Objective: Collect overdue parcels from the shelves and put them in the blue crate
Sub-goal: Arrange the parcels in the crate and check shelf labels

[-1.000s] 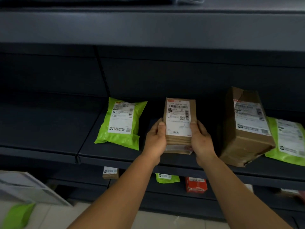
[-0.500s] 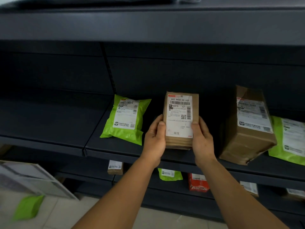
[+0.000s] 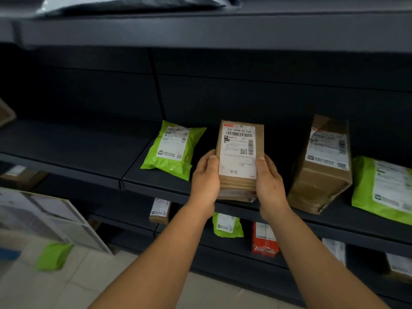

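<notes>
Brown parcel (image 3: pixel 239 159): upright above middle shelf (image 3: pixel 156 186) front edge, label facing viewer. Taped card wrap, judged stiff, light, slightly slick. Left hand (image 3: pixel 206 177) and right hand (image 3: pixel 268 182) each clamp one long side; lower-edge grip advisable. Green mailer (image 3: pixel 172 150) lies beside, apart.

A small brown cardboard parcel (image 3: pixel 239 161) stands upright at the front edge of the dark metal shelf (image 3: pixel 156 184), between the left hand (image 3: pixel 206 178) and right hand (image 3: pixel 268 181). A green plastic mailer bag (image 3: pixel 172 150) lies to its left; a larger brown taped box (image 3: pixel 323 166) leans to its right, with another green mailer (image 3: pixel 383 188) beyond. More parcels sit on the shelf below.
</notes>
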Demonstrator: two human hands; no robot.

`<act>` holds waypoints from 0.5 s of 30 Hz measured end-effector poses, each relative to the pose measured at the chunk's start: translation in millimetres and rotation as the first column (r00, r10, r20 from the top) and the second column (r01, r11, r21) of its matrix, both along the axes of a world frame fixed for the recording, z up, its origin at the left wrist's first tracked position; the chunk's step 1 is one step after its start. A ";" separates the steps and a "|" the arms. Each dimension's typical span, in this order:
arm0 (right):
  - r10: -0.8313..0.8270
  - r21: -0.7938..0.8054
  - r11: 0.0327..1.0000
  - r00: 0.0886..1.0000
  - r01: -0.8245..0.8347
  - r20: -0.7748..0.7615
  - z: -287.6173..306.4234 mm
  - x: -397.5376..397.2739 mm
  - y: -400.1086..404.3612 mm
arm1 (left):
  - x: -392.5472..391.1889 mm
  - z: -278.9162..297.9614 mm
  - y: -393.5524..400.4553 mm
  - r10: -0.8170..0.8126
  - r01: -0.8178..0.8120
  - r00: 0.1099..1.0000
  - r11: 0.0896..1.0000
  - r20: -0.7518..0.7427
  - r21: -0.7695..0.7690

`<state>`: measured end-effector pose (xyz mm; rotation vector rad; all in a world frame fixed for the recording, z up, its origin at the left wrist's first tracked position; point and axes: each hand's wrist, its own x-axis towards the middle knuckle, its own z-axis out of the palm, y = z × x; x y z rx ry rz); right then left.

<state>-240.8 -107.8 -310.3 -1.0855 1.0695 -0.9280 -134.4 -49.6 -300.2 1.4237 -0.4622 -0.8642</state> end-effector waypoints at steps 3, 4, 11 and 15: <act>-0.018 -0.032 0.999 1.000 0.019 0.018 8.2 -16.6 15.8 | -15.1 9.4 13.7 -0.019 0.019 1.000 1.000 0.005 -0.025; -0.022 -0.042 0.999 1.000 0.023 0.018 11.3 -22.1 22.8 | -19.7 12.0 18.7 -0.031 0.031 1.000 0.999 0.001 -0.039; -0.099 -0.089 0.991 0.994 0.103 0.049 32.6 -66.1 78.4 | -62.0 25.9 68.0 -0.137 0.135 0.991 0.982 -0.005 -0.136; -0.147 -0.101 0.983 0.988 0.151 0.046 36.4 -99.5 118.5 | -94.4 31.8 102.3 -0.205 0.199 0.978 0.966 -0.024 -0.166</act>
